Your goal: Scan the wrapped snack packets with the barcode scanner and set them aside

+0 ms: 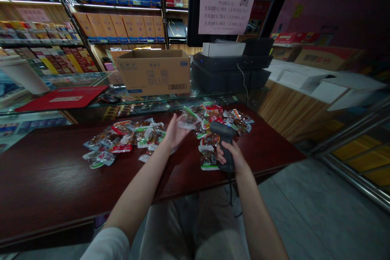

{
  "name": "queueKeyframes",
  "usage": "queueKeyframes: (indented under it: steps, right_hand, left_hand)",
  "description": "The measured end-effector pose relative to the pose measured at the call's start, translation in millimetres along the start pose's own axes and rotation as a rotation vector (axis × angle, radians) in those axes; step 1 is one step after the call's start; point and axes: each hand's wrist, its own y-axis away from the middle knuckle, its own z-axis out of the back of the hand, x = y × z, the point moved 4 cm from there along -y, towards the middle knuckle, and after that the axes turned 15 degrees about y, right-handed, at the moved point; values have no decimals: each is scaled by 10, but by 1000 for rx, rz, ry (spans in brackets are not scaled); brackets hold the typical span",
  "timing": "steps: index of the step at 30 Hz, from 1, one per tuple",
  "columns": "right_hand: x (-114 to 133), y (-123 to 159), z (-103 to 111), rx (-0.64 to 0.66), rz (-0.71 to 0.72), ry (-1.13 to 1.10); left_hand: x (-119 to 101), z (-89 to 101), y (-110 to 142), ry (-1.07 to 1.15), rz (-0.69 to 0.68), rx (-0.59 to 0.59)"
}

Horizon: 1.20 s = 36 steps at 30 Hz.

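A black handheld barcode scanner (226,146) is gripped in my right hand (234,157), its head tilted over the packets on the right and its cord hanging past the table edge. My left hand (176,132) has its fingers closed on a clear snack packet (189,118) with a green strip, held just above the table. Left of that hand lies a loose pile of similar snack packets (122,138), some red and some green-edged. Another pile of packets (215,111) spreads beyond and around the scanner. One packet (209,158) lies beside my right fingers.
The dark red table (55,174) runs across in front of my legs. Behind it stand a glass counter, an open cardboard box (155,73), a black cash drawer (228,75) and a monitor with a paper notice (227,4). A white cup (24,75) stands far left.
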Motion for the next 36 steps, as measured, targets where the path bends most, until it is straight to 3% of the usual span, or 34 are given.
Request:
queueKeyframes:
  steps: [9,19,27,36]
  right_hand:
    - [-54,1,9,13,7,11]
    - [-61,-1,16,10,5,9]
    - [-60,7,13,3,9,4]
    - [-58,3,20,21,14,-2]
  left_hand:
    - [15,-40,8,-27,-42,-6]
    - [33,190,-60,-190,-129,-152]
    - [-81,93,-31,-453,-218,-128]
    - [-59,90,-26,-645,-256,-46]
